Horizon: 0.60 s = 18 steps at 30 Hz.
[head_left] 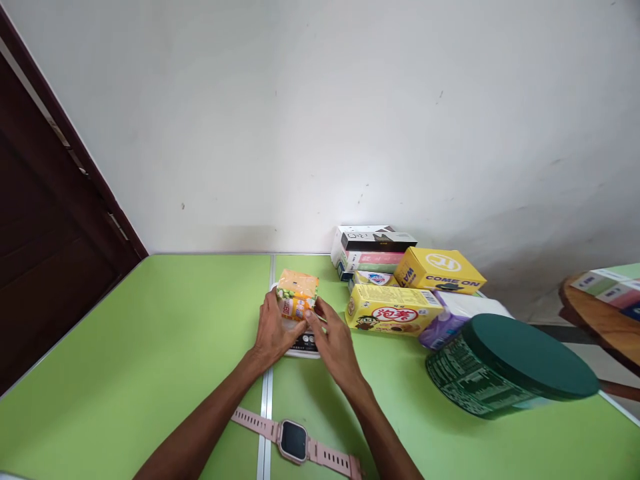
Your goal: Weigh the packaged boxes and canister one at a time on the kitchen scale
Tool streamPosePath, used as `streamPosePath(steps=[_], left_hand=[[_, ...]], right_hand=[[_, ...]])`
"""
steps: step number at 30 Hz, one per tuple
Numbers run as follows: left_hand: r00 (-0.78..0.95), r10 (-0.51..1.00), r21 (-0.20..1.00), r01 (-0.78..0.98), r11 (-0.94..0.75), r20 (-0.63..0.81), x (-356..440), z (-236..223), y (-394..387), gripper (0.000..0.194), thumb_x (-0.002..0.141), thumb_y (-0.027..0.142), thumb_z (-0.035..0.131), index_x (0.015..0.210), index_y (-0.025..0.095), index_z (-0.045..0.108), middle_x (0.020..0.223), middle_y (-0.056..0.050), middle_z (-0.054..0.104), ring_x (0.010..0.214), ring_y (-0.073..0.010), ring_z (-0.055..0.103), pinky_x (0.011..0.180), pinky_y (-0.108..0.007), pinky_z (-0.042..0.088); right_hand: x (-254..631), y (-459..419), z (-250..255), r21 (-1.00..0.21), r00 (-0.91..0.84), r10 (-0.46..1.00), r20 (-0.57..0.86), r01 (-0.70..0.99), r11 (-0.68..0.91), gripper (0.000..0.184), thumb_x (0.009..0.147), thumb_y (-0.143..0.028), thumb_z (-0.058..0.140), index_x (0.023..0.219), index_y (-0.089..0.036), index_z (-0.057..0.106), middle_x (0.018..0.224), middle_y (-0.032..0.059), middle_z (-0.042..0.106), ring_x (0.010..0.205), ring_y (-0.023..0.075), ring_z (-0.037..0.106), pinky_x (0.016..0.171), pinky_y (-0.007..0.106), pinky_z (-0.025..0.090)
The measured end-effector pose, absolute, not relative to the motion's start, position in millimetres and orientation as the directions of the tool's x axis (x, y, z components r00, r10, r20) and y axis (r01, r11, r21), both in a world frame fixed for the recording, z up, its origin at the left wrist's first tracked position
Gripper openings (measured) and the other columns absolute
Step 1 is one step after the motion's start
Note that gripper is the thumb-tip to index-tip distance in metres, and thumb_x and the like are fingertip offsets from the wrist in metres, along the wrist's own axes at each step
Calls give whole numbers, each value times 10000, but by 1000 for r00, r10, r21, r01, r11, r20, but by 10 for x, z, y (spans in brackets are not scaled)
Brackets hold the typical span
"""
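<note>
Both of my hands hold a small orange and yellow snack packet (298, 293) over a small white kitchen scale (305, 345) on the green table (150, 347). My left hand (273, 330) grips the packet's left side with curled fingers. My right hand (334, 341) pinches its right side. The packet rests on or just above the scale's platform; I cannot tell which. The scale's dark display shows between my hands.
A pink smartwatch (294, 441) lies flat near the table's front. To the right are a yellow snack box (393, 312), a yellow "COME ON" box (439, 269), stacked boxes (373, 250), a purple pack (445, 327) and a dark green round tin (505, 367). A dark door (45, 220) stands left.
</note>
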<state>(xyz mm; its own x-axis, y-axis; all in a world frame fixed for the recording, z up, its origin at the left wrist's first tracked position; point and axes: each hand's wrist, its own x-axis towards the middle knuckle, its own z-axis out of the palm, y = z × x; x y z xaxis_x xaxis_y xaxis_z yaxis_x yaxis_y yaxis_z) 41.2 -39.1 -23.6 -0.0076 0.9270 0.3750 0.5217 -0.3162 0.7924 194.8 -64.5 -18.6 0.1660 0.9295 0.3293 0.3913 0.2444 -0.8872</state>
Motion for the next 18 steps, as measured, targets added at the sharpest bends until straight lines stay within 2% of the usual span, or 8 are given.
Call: streamPosePath(steps=[2, 4, 6, 9, 12, 18], left_hand=[[42, 912, 800, 464, -380, 409, 202, -274, -385, 891, 762, 474, 840, 1485, 194, 403, 1463, -190, 567, 1375, -369, 560, 1155, -574, 446], [0, 928, 860, 373, -347, 374, -41, -352, -355, 814, 855, 537, 757, 1506, 210, 394, 1524, -198, 537, 1402, -353, 557, 1153, -574, 456], [-105, 958, 931, 283, -229, 268, -262, -457, -302, 687, 930, 618, 631, 1442, 194, 458, 1444, -207, 602, 1298, -332, 644, 1090, -557, 515], [-200, 968, 976, 186, -116, 153, -455, -590, -221, 657, 943, 712, 532, 1315, 171, 542, 1263, -190, 692, 1106, -298, 736, 1011, -522, 572], [-202, 967, 978, 172, -121, 155, -479, -632, -193, 664, 920, 737, 545, 1275, 177, 564, 1214, -167, 714, 1059, -278, 753, 992, -493, 588], [-172, 967, 957, 252, -141, 188, -443, -584, -232, 690, 921, 764, 510, 1277, 176, 567, 1191, -159, 730, 1057, -264, 749, 993, -475, 588]], right_hand=[[2101, -747, -228, -913, 205, 933, 296, 347, 213, 630, 955, -615, 520, 1341, -129, 628, 1409, 231, 676, 1232, 331, 699, 1026, 468, 571], [2253, -874, -308, -924, 266, 931, 249, 352, 147, 622, 939, -651, 525, 1274, -144, 659, 1359, 222, 707, 1186, 335, 718, 989, 464, 585], [2362, -985, -416, -932, 299, 934, 193, 353, 79, 592, 923, -667, 528, 1187, -161, 684, 1237, 200, 760, 1093, 332, 745, 944, 459, 596], [2406, -1055, -569, -941, 331, 933, 144, 337, 26, 540, 895, -649, 557, 1126, -179, 685, 1115, 162, 788, 1009, 321, 758, 923, 454, 593], [2360, -1023, -643, -935, 343, 922, 181, 351, 53, 496, 875, -610, 575, 1102, -182, 677, 1070, 145, 787, 985, 306, 753, 938, 451, 579], [2319, -980, -639, -909, 322, 913, 252, 403, 109, 436, 886, -546, 575, 1103, -182, 677, 1021, 122, 785, 929, 275, 739, 917, 436, 584]])
